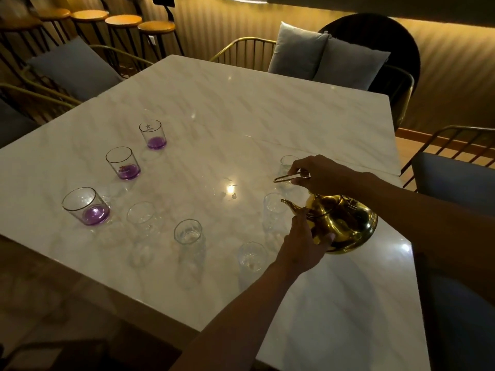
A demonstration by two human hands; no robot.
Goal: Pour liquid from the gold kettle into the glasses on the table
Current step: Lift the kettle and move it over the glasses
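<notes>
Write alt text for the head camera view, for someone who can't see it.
A person holds a gold kettle above a marble table, right hand gripping its handle, left hand at the spout base. Eight glasses stand around; three on the left have purple bottoms.

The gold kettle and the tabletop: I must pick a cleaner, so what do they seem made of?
Gold kettle: likely polished brass-toned metal, given its mirror-like reflections. Tabletop: glossy marble or a marble-look slab, pale with grey veins and lamp glare; which one is unclear.
</notes>
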